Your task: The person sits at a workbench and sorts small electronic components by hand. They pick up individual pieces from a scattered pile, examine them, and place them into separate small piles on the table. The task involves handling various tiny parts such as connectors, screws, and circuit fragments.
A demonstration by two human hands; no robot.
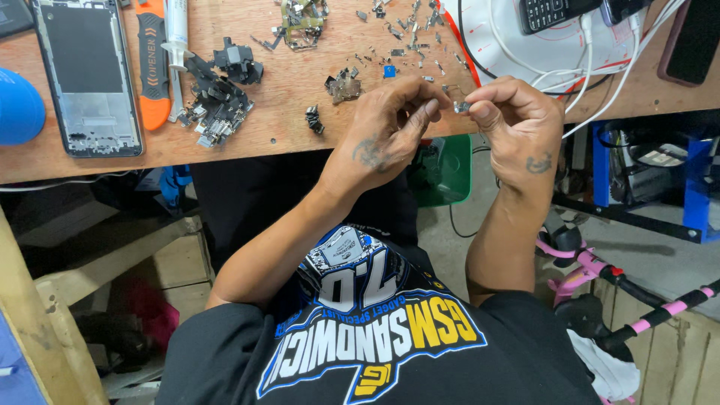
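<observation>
My left hand (pixel 390 124) and my right hand (pixel 517 124) meet at the front edge of a wooden workbench (pixel 292 131). Between the fingertips of both hands sits a tiny metal part (pixel 461 107). The right thumb and forefinger pinch it, and the left fingertips touch it from the other side. A thin wire seems to trail down from the part, though it is too fine to be sure. Both fingers curl tightly around the part, hiding most of it.
A stripped phone frame (pixel 86 75), an orange opening tool (pixel 154 64), a syringe (pixel 176 30) and piles of small dark parts (pixel 217 101) lie at left. Loose metal scraps (pixel 397 41) scatter ahead. White cables (pixel 600 67) and a keypad phone (pixel 551 13) sit at right. A green bin (pixel 446 176) stands below.
</observation>
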